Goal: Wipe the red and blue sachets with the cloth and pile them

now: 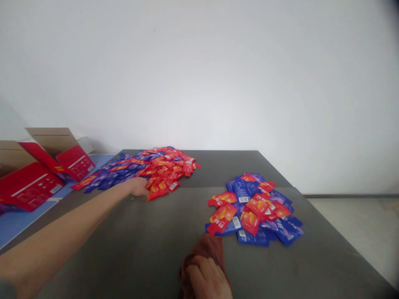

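Observation:
My right hand [209, 277] is wrapped round a crumpled brown cloth [208, 246] at the near middle of the dark table. Just beyond the cloth lies a loose pile of red and blue sachets [255, 209]. Stretched far forward, my left hand [139, 187] meets the near edge of a larger heap of red and blue sachets [162, 166]. A red sachet [158, 189] lies right against its fingers. Those fingers are mostly hidden, so I cannot see whether they grip it.
Two open red cartons [34, 187] with raised brown flaps stand at the left on a blue surface [18, 226]. The dark table [149, 249] reaches to the white wall [199, 74]. Beyond its right edge is a pale floor [358, 224].

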`<move>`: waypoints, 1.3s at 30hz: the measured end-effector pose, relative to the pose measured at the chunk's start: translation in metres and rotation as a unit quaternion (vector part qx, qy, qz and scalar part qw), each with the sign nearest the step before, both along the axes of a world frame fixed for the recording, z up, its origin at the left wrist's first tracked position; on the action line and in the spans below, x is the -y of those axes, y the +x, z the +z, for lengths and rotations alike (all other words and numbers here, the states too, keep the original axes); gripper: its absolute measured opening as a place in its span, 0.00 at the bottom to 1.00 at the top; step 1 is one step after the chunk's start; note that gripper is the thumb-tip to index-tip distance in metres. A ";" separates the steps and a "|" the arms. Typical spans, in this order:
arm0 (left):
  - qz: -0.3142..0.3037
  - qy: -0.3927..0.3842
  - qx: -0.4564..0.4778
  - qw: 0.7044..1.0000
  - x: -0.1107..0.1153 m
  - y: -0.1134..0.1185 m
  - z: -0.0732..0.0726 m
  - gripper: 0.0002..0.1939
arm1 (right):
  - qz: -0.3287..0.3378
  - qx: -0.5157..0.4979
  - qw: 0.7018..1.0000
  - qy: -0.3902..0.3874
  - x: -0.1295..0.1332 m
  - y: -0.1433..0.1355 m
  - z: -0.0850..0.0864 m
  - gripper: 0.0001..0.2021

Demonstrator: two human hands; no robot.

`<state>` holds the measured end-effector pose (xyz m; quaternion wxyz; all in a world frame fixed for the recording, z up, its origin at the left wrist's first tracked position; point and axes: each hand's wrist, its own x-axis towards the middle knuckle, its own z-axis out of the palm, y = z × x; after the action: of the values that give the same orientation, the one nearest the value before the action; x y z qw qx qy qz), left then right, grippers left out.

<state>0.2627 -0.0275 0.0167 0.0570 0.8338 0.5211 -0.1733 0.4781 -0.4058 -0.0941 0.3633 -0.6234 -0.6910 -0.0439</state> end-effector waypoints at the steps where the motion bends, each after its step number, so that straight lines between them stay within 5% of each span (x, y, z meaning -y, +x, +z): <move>1: 0.002 0.010 0.003 1.000 0.001 -0.003 -0.001 0.16 | 0.002 -0.005 1.000 0.006 0.000 0.000 -0.001 0.05; 11: 0.027 0.042 0.131 0.990 0.020 -0.047 -0.020 0.24 | -0.002 -0.008 1.000 -0.024 0.004 0.000 0.014 0.06; 19: 0.005 -0.126 0.175 0.977 0.038 -0.063 0.015 0.16 | -0.032 -0.043 0.998 -0.040 0.005 -0.009 0.022 0.05; 27: -0.057 -0.289 0.208 0.933 0.118 -0.024 0.039 0.12 | -0.015 -0.067 0.993 -0.096 0.010 -0.003 0.042 0.09; 33: -0.073 -0.379 0.261 0.885 0.188 0.006 0.015 0.11 | -0.029 -0.040 0.991 -0.123 0.005 -0.006 0.051 0.10; 39: 0.018 -0.331 0.395 0.857 0.211 0.000 -0.024 0.14 | -0.055 -0.068 0.992 -0.086 0.007 0.004 0.058 0.10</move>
<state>0.2632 -0.2387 -0.0072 0.5339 0.7546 0.3814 0.0094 0.4824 -0.4133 -0.0357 0.3518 -0.6906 -0.6307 0.0387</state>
